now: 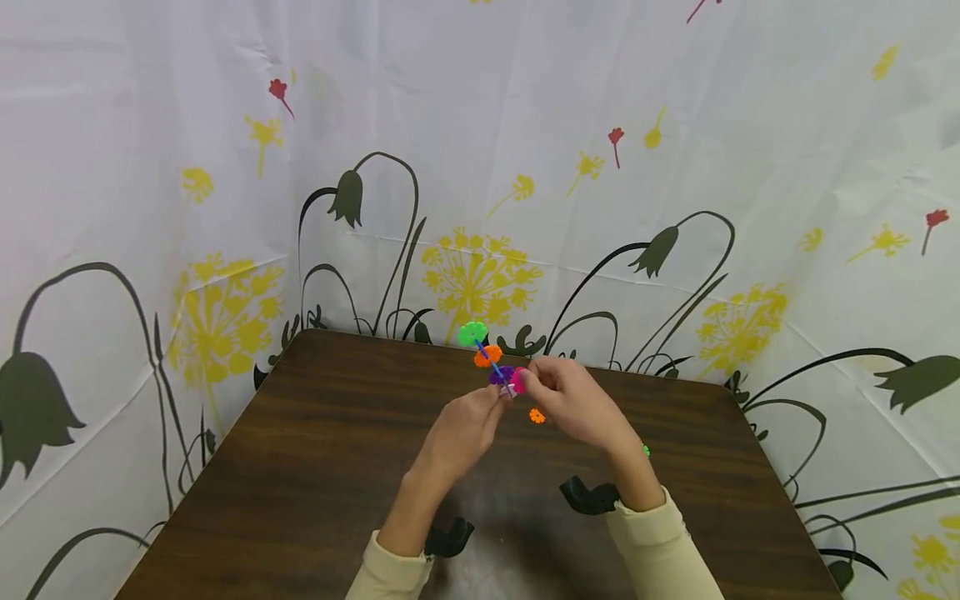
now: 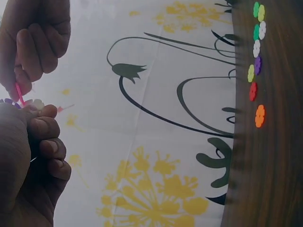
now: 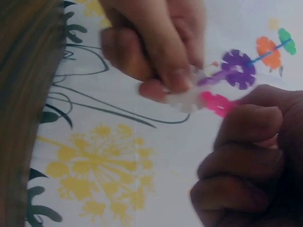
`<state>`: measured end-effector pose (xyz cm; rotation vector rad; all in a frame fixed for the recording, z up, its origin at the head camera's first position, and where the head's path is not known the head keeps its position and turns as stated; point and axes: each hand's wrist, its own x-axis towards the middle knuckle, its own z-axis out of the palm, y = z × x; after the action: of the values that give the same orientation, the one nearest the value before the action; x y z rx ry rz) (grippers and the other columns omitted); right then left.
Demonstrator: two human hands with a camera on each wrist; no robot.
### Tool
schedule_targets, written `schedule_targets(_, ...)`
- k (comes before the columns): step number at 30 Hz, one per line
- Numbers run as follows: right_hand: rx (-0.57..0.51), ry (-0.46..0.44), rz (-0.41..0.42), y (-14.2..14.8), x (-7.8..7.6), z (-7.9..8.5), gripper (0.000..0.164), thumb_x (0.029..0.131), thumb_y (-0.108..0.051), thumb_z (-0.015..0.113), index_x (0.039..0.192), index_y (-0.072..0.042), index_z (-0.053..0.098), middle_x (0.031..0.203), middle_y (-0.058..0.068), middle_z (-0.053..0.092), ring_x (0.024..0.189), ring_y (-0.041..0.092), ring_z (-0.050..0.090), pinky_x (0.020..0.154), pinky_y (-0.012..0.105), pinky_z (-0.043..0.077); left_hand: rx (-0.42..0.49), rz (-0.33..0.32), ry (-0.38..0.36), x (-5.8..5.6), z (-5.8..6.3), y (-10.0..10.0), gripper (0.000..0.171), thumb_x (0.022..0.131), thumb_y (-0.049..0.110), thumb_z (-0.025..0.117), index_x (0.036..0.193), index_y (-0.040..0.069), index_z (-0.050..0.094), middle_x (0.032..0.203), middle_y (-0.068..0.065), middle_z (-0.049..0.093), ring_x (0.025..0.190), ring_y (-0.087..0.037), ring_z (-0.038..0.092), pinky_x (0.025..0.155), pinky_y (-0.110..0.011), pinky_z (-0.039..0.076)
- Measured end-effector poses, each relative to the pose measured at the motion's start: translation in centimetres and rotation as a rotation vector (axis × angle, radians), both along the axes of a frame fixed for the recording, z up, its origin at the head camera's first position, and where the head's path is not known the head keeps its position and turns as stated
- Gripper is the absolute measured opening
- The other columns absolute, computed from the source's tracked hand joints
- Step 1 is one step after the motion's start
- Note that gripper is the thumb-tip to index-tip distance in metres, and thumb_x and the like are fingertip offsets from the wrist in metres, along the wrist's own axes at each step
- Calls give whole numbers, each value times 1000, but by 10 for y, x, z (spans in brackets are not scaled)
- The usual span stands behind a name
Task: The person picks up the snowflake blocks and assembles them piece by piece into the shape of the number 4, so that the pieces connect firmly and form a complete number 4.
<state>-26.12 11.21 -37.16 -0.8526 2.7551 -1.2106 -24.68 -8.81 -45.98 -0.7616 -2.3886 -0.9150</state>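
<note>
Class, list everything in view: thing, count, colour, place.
Table: one, dark brown, in front.
Backdrop: one, white with printed plants, behind the table.
Joined pieces: count unclear, green, orange, blue, purple, white, over the table.
Pink disc: one, pink, beside them.
Loose discs: about nine, mixed colours, on the table.
Wrist mounts: two, black, at wrists.
Sleeves: two, cream, on forearms.
Left hand: one, bare, pinching the white disc.
Right hand: one, bare, holding the pink disc.

2 cream sleeves (image 1: 660, 546), 2 black brackets (image 1: 591, 498)
</note>
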Motion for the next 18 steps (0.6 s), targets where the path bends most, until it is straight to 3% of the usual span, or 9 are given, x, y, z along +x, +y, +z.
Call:
schedule_targets(5,104,-23,71,-5,-8,10,33,111,-23,56,80,-14,55,66,-4,43,57,12,40,56,26,35,-5,-35,11,-2,-1,-7,6,105,9,68,109,5,65,85,-1,66,71,-12,57,66,-26,54)
schedule_targets(10,45,-91,112,-5,-12,8,35,113,-28,54,82,-13,57,67,-2,44,56,13,40,54,26,36,15,-61,8,-3,2,-9,6,108,12,64,111,6,66,86,-1,66,72,-12,57,68,-27,54)
schedule_targets(14,-93,-150,100,10,-14,-7,43,115,-35,52,83,-7,60,65,2,46,55,15,42,53,28,37,40,-67,-11,-1,5,-6,9,111,16,60,108,9,66,90,0,69,75,-12,60,71,-29,57)
schedule_targets(18,-173,-155,-5,39,-24,-40,45,115,-35,51,86,-3,62,65,5,48,57,14,44,53,28,41,75,-42,-67,2,5,-6,14,112,17,57,105,10,67,96,-2,75,81,-15,68,78,-37,61)
